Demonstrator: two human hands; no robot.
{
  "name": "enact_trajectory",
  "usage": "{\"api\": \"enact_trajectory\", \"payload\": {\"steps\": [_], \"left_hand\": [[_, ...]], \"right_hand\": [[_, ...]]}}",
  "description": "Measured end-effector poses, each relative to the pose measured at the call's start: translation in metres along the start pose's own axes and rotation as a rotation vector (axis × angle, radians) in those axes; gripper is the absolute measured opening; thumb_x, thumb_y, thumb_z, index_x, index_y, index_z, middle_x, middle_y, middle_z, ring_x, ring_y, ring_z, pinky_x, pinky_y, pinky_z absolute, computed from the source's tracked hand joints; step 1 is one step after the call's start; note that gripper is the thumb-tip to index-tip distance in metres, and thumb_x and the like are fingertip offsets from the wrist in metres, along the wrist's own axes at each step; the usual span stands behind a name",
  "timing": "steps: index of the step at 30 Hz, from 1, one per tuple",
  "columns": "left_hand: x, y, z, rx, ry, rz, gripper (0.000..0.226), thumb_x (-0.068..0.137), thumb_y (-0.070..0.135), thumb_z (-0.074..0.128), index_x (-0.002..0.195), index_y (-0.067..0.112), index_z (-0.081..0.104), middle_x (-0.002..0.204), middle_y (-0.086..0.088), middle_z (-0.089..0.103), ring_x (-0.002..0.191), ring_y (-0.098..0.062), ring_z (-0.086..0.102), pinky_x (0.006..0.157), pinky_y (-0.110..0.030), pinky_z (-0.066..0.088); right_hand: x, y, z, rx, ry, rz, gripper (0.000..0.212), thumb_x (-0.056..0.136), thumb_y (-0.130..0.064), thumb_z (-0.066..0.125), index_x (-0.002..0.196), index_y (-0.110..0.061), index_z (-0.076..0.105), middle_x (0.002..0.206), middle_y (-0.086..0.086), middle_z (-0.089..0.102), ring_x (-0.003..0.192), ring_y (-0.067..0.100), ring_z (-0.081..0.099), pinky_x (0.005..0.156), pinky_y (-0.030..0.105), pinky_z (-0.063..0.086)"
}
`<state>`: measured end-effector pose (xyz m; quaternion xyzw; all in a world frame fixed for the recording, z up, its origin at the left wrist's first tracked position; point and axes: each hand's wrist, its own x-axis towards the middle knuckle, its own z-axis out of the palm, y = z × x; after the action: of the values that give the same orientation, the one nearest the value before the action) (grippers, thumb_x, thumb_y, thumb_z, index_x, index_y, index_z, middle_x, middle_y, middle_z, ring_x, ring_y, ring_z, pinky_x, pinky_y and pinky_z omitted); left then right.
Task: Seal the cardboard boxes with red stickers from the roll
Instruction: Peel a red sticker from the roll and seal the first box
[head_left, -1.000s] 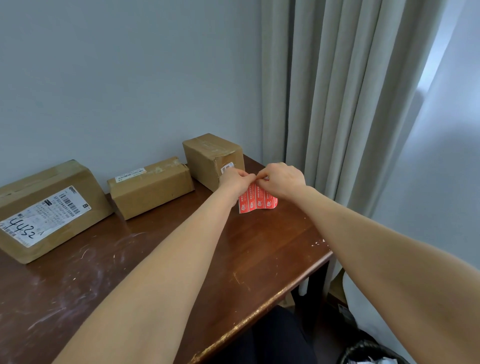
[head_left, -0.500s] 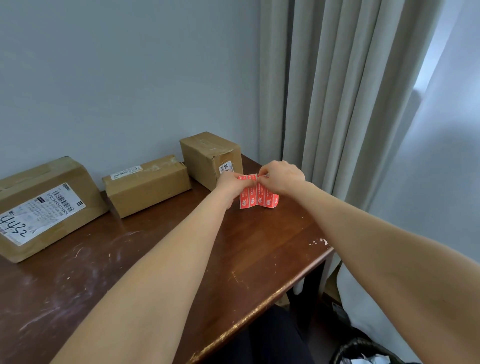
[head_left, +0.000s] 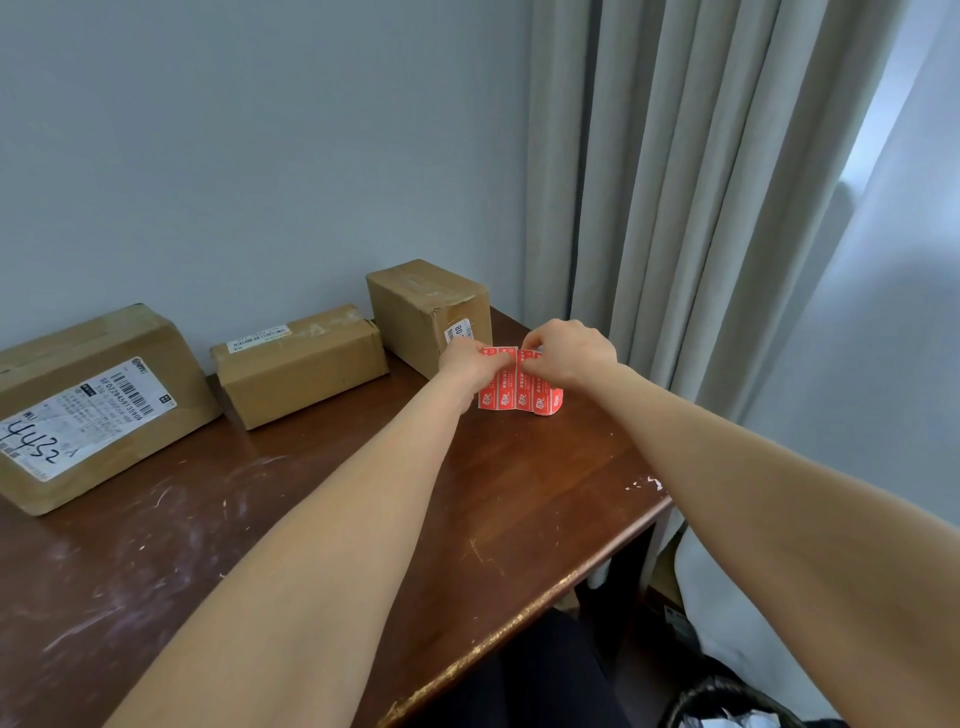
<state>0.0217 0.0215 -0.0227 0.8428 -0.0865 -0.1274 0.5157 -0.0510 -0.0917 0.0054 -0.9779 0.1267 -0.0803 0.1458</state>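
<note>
Cardboard boxes: 3 in a row along the wall: large box (head_left: 135, 441), mid box (head_left: 306, 376), small box (head_left: 410, 312).

White shipping labels: 3, one per box: big label (head_left: 78, 410), thin label (head_left: 260, 336), side label (head_left: 458, 332).

Red sticker strip (head_left: 519, 391): 1. Four stickers show side by side along its lower edge. The upper part is covered, so no total count.

Hands: 2: left hand (head_left: 467, 364), right hand (head_left: 569, 351).

Worktop (head_left: 311, 499): 1.

Curtain (head_left: 675, 182): 1 pleated drape. The number of panels is not clear.

Bin (head_left: 727, 701): 1, at the bottom right and only partly in frame.
</note>
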Motion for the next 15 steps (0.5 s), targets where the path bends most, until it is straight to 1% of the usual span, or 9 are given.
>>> {"api": "enact_trajectory", "payload": {"steps": [3,7,10,13,15], "left_hand": [[0.0005,0.0002,0.0020,-0.011,0.002,-0.015,0.040,0.087,0.033,0.066,0.118,0.008,0.060,0.109,-0.010,0.066,0.098,-0.022,0.065,0.090,-0.036,0.053],[0.0017,0.0007,0.0043,-0.035,0.029,-0.042,0.042,0.087,0.034,0.067,0.118,0.008,0.057,0.109,-0.010,0.066,0.096,-0.023,0.065,0.083,-0.033,0.053],[0.0032,-0.0015,0.0048,-0.060,0.045,-0.064,0.046,0.086,0.034,0.067,0.121,0.007,0.054,0.109,-0.011,0.066,0.097,-0.023,0.065,0.086,-0.035,0.054],[0.0022,-0.0015,0.0020,-0.080,0.019,-0.057,0.043,0.087,0.029,0.067,0.122,0.008,0.056,0.112,-0.010,0.066,0.101,-0.023,0.065,0.087,-0.033,0.052],[-0.0003,-0.0019,-0.0018,-0.123,-0.030,-0.072,0.045,0.086,0.026,0.069,0.126,0.009,0.054,0.115,-0.010,0.065,0.104,-0.022,0.064,0.087,-0.034,0.053]], "right_hand": [[-0.0006,-0.0006,0.0001,-0.001,0.005,-0.001,0.039,0.096,-0.043,0.050,0.129,-0.026,0.059,0.119,0.003,0.066,0.100,0.021,0.066,0.070,0.029,0.051],[-0.0016,-0.0012,0.0004,0.002,0.014,0.003,0.037,0.096,-0.043,0.050,0.128,-0.027,0.061,0.118,0.003,0.066,0.099,0.021,0.066,0.071,0.030,0.052],[-0.0011,-0.0021,0.0025,0.000,0.011,0.003,0.036,0.096,-0.043,0.050,0.127,-0.028,0.061,0.116,0.003,0.067,0.097,0.020,0.066,0.074,0.031,0.055],[-0.0002,-0.0010,0.0023,0.004,0.013,0.011,0.038,0.096,-0.044,0.050,0.129,-0.027,0.060,0.117,0.003,0.067,0.097,0.020,0.067,0.076,0.032,0.056],[0.0004,-0.0009,0.0014,0.001,0.008,0.014,0.039,0.096,-0.045,0.050,0.129,-0.027,0.059,0.116,0.003,0.067,0.097,0.020,0.066,0.076,0.033,0.056]]}}
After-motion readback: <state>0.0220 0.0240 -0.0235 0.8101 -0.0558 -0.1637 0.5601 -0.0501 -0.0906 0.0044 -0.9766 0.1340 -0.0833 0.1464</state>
